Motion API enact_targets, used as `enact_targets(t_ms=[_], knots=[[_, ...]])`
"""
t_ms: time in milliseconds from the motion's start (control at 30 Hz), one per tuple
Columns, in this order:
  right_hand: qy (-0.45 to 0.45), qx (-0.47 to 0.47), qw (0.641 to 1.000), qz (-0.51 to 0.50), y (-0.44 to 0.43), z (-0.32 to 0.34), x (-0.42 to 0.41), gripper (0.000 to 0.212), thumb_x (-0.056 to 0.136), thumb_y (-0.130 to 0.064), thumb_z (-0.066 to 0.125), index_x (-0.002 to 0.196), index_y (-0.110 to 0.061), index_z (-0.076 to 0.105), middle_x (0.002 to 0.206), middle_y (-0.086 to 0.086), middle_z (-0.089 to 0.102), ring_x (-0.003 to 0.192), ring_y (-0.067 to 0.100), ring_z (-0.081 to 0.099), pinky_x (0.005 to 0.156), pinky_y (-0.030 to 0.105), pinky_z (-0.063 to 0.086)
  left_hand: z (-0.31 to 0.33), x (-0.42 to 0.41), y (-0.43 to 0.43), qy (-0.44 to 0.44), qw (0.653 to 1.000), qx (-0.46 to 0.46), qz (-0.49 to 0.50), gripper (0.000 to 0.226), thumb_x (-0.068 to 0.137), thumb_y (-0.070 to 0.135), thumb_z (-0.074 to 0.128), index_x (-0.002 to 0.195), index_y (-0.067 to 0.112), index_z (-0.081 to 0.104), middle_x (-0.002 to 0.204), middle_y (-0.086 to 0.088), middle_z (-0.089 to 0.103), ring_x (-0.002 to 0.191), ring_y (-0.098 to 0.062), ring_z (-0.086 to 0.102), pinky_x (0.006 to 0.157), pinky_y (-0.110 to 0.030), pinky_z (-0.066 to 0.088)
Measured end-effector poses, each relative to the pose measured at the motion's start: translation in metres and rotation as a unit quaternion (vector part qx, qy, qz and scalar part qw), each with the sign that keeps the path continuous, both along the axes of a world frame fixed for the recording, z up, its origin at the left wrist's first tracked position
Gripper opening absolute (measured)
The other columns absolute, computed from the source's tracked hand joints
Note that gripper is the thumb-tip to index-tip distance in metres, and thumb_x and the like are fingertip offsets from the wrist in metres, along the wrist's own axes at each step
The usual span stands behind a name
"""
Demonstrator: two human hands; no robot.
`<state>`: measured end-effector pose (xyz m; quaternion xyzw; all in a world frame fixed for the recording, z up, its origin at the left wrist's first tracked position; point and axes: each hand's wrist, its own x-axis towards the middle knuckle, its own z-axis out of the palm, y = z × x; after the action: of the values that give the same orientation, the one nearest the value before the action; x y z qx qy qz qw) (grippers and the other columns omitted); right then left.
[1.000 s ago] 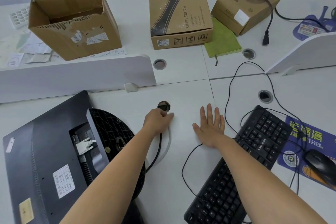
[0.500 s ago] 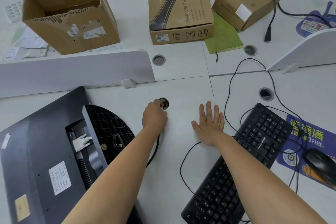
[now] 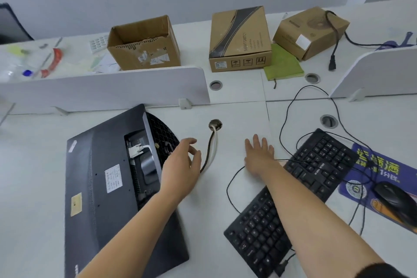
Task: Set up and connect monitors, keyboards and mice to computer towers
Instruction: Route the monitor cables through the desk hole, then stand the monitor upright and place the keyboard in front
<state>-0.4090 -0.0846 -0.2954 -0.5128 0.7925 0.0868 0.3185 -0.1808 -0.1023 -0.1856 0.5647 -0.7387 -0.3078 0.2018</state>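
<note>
A black monitor (image 3: pixel 103 187) lies face down on the white desk (image 3: pixel 237 115), its round stand (image 3: pixel 163 137) pointing at the divider. A white plug (image 3: pixel 136 151) sits in its back. A black and a white cable (image 3: pixel 212 144) run from the monitor into a desk hole (image 3: pixel 215 123). My left hand (image 3: pixel 180 165) hovers beside these cables with loose fingers, holding nothing. My right hand (image 3: pixel 259 156) rests flat on the desk, left of the black keyboard (image 3: pixel 291 198). A black mouse (image 3: pixel 397 201) lies on a blue mat (image 3: pixel 379 178) at the right.
White dividers (image 3: pixel 108 88) cross the desk behind the monitor. Beyond them stand an open cardboard box (image 3: pixel 144 45), two closed boxes (image 3: pixel 240 38) and a green notebook (image 3: pixel 283 65). Thin black cables (image 3: pixel 291 108) loop near the keyboard. More desk holes (image 3: pixel 329 121) lie to the right.
My left hand has pulled back from the desk hole towards the monitor stand and opened. The cables now show running into the hole. My head has lifted, showing more of the far desk.
</note>
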Motion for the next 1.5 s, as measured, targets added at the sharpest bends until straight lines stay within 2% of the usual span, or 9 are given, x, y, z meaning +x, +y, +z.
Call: enact_targets(t_ms=[200,433,633,733,833,967,1100,1333,1500], knots=[[-0.209,-0.076,0.975,-0.021,0.094,0.042,0.075,0.046,0.104,-0.031,0.04,0.147,-0.017,0.044,0.149,0.006,0.048,0.136,0.023,0.044,0.111,0.035,0.037,0.03,0.024,0.083,0.005,0.998,-0.008,0.056,0.025,0.1,0.023,0.053,0.124,0.021,0.056,0.083,0.015,0.059,0.069,-0.004,0.056,0.067,-0.026,0.047],[-0.262,-0.07,0.962,-0.031,0.148,0.079,0.139,0.04,0.1,-0.031,0.045,0.136,-0.018,0.057,0.135,0.001,0.06,0.129,0.021,0.052,0.103,0.028,0.04,0.066,0.073,0.136,-0.025,0.995,-0.036,0.09,0.024,0.099,0.029,0.052,0.122,0.025,0.055,0.101,0.015,0.06,0.08,-0.002,0.058,0.079,-0.028,0.048],[-0.295,-0.093,0.941,-0.141,0.168,0.078,0.2,0.03,0.095,-0.026,0.043,0.065,-0.024,0.045,0.069,-0.007,0.05,0.082,0.022,0.047,0.07,0.03,0.034,0.049,0.132,0.12,0.004,0.985,0.041,0.168,0.039,0.101,0.035,0.049,0.136,0.018,0.044,0.107,0.009,0.058,0.097,-0.013,0.057,0.092,-0.037,0.045],[-0.323,-0.056,0.915,-0.234,0.174,0.065,0.231,0.029,0.096,-0.039,0.042,0.111,-0.025,0.063,0.113,-0.001,0.062,0.108,0.025,0.055,0.079,0.027,0.035,0.026,0.167,0.099,-0.007,0.976,0.101,0.194,0.054,0.101,0.043,0.046,0.146,0.014,0.038,0.124,-0.001,0.056,0.117,-0.024,0.051,0.104,-0.044,0.041],[-0.323,-0.056,0.858,-0.395,0.172,0.049,0.266,0.066,0.099,-0.045,0.05,0.152,-0.011,0.031,0.152,0.013,0.036,0.13,0.031,0.046,0.09,0.032,0.039,-0.001,0.209,0.072,-0.034,0.968,0.147,0.201,0.063,0.1,0.048,0.042,0.15,0.011,0.034,0.144,-0.012,0.048,0.132,-0.033,0.043,0.111,-0.048,0.035],[-0.395,-0.051,0.679,-0.617,0.159,0.034,0.323,0.088,0.089,-0.052,0.066,0.154,-0.015,0.019,0.148,0.013,0.042,0.113,0.032,0.051,0.069,0.033,0.048,-0.029,0.259,0.042,-0.073,0.955,0.196,0.208,0.061,0.1,0.049,0.04,0.148,0.011,0.037,0.147,-0.013,0.045,0.136,-0.036,0.037,0.111,-0.05,0.033],[-0.463,-0.039,0.529,-0.71,0.144,0.037,0.381,0.087,0.083,-0.051,0.075,0.148,-0.033,0.02,0.141,0.01,0.052,0.11,0.035,0.061,0.085,0.044,0.053,-0.052,0.297,0.026,-0.096,0.944,0.243,0.201,0.059,0.101,0.047,0.04,0.147,0.011,0.038,0.146,-0.016,0.043,0.136,-0.037,0.036,0.11,-0.05,0.032],[-0.361,-0.078,0.617,-0.695,0.142,0.021,0.406,0.117,0.059,-0.096,0.052,0.148,-0.035,0.006,0.146,0.001,0.047,0.121,0.03,0.059,0.096,0.041,0.054,-0.066,0.324,0.008,-0.128,0.925,0.231,0.274,0.063,0.097,0.047,0.048,0.143,0.004,0.038,0.146,-0.021,0.037,0.135,-0.038,0.032,0.108,-0.053,0.03],[-0.293,-0.148,0.649,-0.686,0.141,0.039,0.388,0.098,0.087,-0.074,0.05,0.157,-0.021,0.006,0.157,0.01,0.032,0.139,0.035,0.039,0.112,0.045,0.034,-0.077,0.335,-0.008,0.018,0.872,0.3,0.386,0.076,0.094,0.057,0.047,0.142,0.001,0.03,0.141,-0.024,0.042,0.126,-0.044,0.044,0.104,-0.052,0.039]])
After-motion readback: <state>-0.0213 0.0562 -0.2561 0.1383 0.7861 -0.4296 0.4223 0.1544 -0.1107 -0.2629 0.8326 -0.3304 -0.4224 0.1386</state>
